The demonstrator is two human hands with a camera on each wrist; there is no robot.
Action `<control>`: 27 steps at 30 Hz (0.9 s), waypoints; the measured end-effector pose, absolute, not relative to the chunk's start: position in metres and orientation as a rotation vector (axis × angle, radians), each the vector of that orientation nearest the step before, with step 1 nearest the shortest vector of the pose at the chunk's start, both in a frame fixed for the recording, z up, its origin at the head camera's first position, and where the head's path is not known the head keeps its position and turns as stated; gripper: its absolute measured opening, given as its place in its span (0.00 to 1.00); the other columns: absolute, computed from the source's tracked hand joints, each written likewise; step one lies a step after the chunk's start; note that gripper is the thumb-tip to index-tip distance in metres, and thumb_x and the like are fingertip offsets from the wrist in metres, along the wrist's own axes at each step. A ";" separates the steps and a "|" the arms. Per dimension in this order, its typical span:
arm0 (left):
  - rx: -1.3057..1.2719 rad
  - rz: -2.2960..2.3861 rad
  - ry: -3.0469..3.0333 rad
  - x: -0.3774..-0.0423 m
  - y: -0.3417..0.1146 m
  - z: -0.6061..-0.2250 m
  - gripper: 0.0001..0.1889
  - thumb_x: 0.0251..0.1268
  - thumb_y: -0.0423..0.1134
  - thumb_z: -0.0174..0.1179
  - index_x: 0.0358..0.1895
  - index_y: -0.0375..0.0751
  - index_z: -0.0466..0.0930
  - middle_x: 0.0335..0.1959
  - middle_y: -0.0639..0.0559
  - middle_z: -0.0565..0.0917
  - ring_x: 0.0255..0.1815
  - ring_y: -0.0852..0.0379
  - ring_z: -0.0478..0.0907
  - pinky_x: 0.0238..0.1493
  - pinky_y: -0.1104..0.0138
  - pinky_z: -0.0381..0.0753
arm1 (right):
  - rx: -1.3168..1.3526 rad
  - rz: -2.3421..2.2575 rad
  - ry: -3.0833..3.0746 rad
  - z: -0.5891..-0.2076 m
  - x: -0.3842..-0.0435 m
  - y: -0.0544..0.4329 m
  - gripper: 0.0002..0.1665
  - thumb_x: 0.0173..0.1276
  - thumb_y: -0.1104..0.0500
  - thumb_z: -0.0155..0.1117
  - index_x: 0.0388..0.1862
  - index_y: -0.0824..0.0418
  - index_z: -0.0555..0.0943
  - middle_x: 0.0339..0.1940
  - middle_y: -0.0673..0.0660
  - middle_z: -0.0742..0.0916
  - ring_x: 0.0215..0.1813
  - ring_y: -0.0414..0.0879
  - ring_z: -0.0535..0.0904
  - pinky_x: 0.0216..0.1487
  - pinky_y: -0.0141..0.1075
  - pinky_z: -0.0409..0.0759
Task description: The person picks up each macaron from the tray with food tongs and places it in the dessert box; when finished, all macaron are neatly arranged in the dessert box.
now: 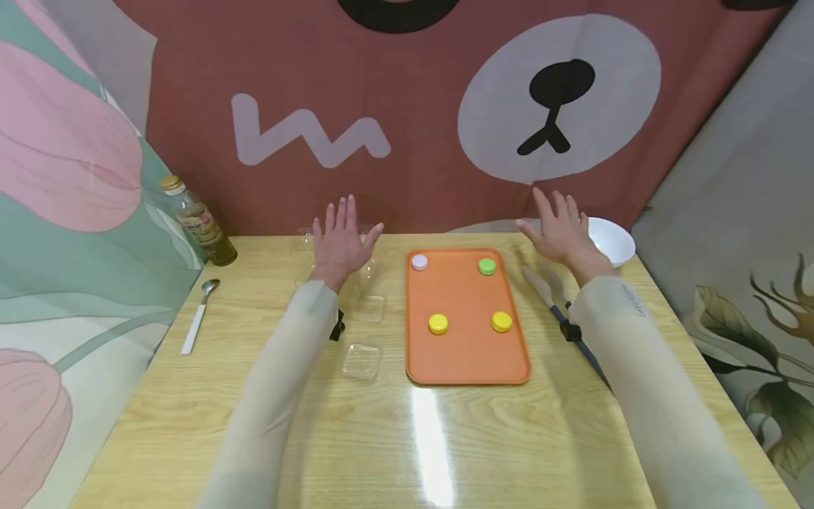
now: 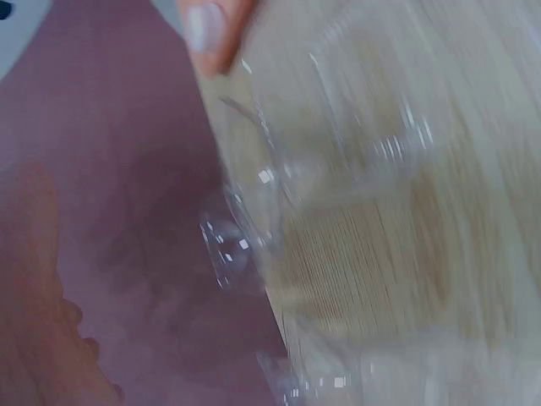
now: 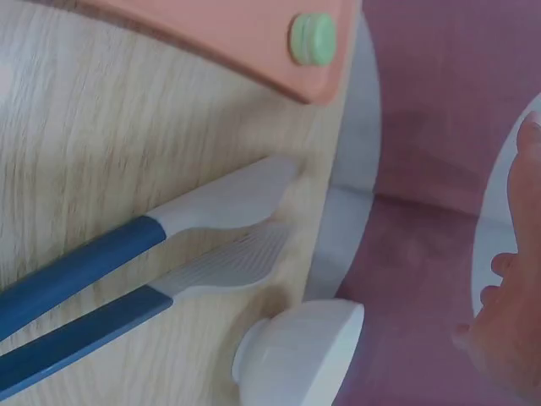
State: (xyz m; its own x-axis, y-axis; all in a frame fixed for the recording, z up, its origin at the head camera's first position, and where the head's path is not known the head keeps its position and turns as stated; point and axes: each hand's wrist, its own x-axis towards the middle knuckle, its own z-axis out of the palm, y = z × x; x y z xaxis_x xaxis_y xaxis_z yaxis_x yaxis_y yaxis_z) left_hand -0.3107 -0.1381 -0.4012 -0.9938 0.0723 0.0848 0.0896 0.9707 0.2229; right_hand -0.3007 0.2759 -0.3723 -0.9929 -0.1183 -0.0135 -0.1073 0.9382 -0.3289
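Observation:
My left hand [image 1: 340, 244] is raised with its fingers spread above clear plastic containers [image 2: 372, 110] at the table's back edge. It holds nothing. To the right, my right hand [image 1: 561, 233] is also held up, fingers spread and nothing in it. Below it lie tongs [image 3: 224, 199] with blue handles and pale heads, partly hidden by the arm in the head view. A white bowl [image 1: 612, 240] stands beside this hand. Between the arms, an orange tray [image 1: 467, 357] carries a lilac macaron [image 1: 419, 262], a green macaron [image 1: 486, 266] and two yellow macarons [image 1: 438, 324].
Two small clear plastic pieces [image 1: 362, 361] lie left of the tray. At the far left are a bottle [image 1: 203, 225] with a gold cap and a spoon [image 1: 200, 318] with a white handle. A printed cloth [image 1: 420, 191] hangs behind the table's back edge.

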 end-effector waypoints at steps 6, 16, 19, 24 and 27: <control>-0.222 -0.778 -2.944 -0.297 -0.130 -0.401 0.50 0.72 0.73 0.38 0.82 0.51 0.24 0.86 0.47 0.38 0.86 0.45 0.40 0.82 0.47 0.47 | -0.301 -0.786 3.055 -0.362 -0.292 0.282 0.50 0.79 0.32 0.41 0.85 0.49 0.33 0.84 0.71 0.45 0.83 0.70 0.41 0.76 0.70 0.44; -0.224 -1.175 -2.853 -0.254 -0.137 -0.394 0.47 0.72 0.61 0.56 0.84 0.50 0.39 0.80 0.42 0.61 0.76 0.39 0.65 0.73 0.46 0.68 | -0.259 -1.020 3.042 -0.354 -0.265 0.309 0.46 0.80 0.38 0.47 0.86 0.48 0.40 0.81 0.71 0.61 0.75 0.71 0.64 0.70 0.67 0.64; -0.202 -1.228 -2.854 -0.242 -0.139 -0.394 0.44 0.73 0.59 0.57 0.83 0.49 0.45 0.79 0.39 0.63 0.74 0.40 0.69 0.69 0.49 0.74 | -0.233 -1.015 3.039 -0.359 -0.252 0.318 0.44 0.80 0.39 0.48 0.85 0.53 0.47 0.77 0.73 0.67 0.72 0.71 0.68 0.66 0.66 0.70; -0.174 -1.325 -2.874 -0.223 -0.135 -0.394 0.38 0.72 0.55 0.60 0.80 0.48 0.58 0.76 0.44 0.69 0.70 0.44 0.75 0.59 0.54 0.82 | -0.204 -0.948 3.072 -0.378 -0.229 0.328 0.38 0.80 0.43 0.52 0.79 0.62 0.63 0.67 0.74 0.78 0.64 0.72 0.77 0.57 0.63 0.76; -0.159 -1.340 -2.879 -0.215 -0.131 -0.396 0.35 0.71 0.54 0.61 0.77 0.48 0.65 0.75 0.48 0.72 0.68 0.46 0.78 0.57 0.55 0.84 | -0.186 -0.930 3.092 -0.390 -0.219 0.331 0.35 0.79 0.45 0.54 0.76 0.65 0.67 0.63 0.74 0.81 0.60 0.71 0.80 0.54 0.62 0.77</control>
State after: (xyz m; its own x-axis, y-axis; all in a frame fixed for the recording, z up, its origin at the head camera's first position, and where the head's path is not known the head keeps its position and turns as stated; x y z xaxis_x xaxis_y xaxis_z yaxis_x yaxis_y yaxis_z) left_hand -0.2146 -0.1312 -0.3962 -0.9943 0.1063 0.0077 0.0743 0.6398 0.7649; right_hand -0.2185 0.3314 -0.3901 -0.9891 -0.0831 0.1215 -0.1364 0.8283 -0.5434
